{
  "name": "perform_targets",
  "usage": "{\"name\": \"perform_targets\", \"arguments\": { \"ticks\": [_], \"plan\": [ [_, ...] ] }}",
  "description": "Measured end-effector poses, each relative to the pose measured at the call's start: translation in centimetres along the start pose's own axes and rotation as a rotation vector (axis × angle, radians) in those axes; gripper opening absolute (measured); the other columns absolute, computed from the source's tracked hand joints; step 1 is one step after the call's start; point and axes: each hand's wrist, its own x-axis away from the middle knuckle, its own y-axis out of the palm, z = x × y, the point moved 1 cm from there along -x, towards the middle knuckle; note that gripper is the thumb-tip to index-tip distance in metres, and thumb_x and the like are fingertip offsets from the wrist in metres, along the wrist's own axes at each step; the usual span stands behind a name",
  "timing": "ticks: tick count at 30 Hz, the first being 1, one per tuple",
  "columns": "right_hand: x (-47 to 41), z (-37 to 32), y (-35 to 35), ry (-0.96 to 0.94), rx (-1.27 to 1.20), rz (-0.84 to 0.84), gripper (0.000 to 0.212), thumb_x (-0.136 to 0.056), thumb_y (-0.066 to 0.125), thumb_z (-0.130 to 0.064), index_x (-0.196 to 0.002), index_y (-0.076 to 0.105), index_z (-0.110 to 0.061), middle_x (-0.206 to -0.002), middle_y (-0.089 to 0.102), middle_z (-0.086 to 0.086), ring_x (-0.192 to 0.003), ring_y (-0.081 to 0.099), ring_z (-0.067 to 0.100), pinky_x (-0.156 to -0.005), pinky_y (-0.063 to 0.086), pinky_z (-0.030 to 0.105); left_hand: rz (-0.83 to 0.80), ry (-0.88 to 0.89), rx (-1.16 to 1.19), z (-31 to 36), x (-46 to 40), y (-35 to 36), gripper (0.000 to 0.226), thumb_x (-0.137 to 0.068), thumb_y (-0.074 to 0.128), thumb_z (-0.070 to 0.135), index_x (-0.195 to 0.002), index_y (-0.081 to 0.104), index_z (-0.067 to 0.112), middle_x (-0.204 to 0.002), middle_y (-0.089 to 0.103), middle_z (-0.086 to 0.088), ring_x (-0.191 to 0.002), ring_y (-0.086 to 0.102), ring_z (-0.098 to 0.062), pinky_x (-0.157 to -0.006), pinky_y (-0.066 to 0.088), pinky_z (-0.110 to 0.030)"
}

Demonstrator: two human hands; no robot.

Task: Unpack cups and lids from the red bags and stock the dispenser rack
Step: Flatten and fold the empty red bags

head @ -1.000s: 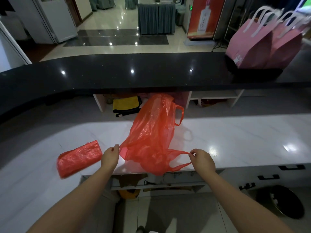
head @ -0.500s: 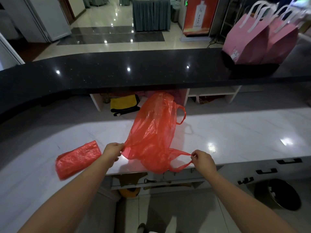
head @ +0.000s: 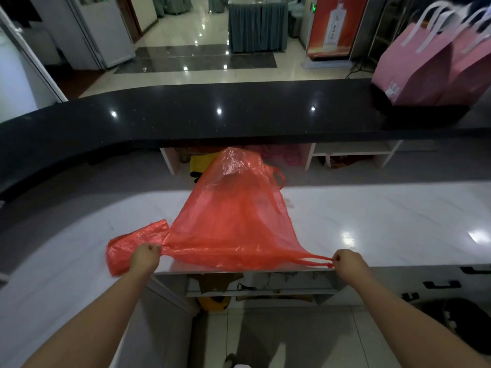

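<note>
A thin red plastic bag (head: 233, 221) lies stretched flat and looks empty on the white marble counter (head: 372, 224). My left hand (head: 144, 258) pinches its left corner. My right hand (head: 348, 261) grips one of its handles at the counter's front edge. A second red bag (head: 132, 240), folded flat, lies beside and partly under my left hand. No cups, lids or dispenser rack are in view.
A raised black countertop (head: 212, 115) runs across behind the white one. Pink paper bags (head: 430, 65) with white handles stand on it at the far right. Open shelves (head: 350, 155) sit under the black top. A dark bin (head: 462, 325) stands on the floor at lower right.
My hands have pulled apart, the left going left and the right going right. The red bag went from a bunched, puffed shape to a wide, flat spread that reaches the folded bag.
</note>
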Motion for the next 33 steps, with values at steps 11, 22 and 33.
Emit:
{"name": "perform_targets", "arguments": {
  "ticks": [11,22,33],
  "plan": [
    [-3.0,-5.3,-4.9,-0.127,-0.087,0.102,0.031,-0.098,0.045,-0.016,-0.068,0.053,-0.019,-0.075,0.061,0.005,-0.066,0.057,0.019,-0.052,0.037,0.024,0.23,0.022,0.04,1.5,1.4,-2.3,0.017,-0.096,0.059,0.011,-0.088,0.071,0.003,-0.08,0.068,-0.017,-0.075,0.059,-0.031,-0.071,0.047,-0.039],
    [-10.1,-16.6,-8.5,-0.309,-0.271,0.046,0.02,-0.095,0.057,-0.021,-0.105,0.072,-0.011,-0.091,0.068,0.003,-0.087,0.063,0.025,-0.071,0.049,0.035,0.02,0.176,0.094,12.5,-5.7,-1.3,0.031,-0.097,0.047,0.01,-0.117,0.07,0.013,-0.102,0.076,0.0,-0.1,0.066,-0.021,-0.084,0.052,-0.034],
    [-14.6,-20.5,-6.7,-0.211,-0.455,-0.083,0.023,-0.088,0.07,-0.034,-0.11,0.065,-0.034,-0.067,0.055,-0.006,-0.054,0.049,0.005,-0.051,0.036,0.019,-0.367,0.126,0.282,19.0,-18.4,2.6,0.038,-0.1,0.042,0.008,-0.129,0.066,0.013,-0.122,0.063,-0.007,-0.102,0.058,-0.022,-0.086,0.047,-0.036]
  ]
}}
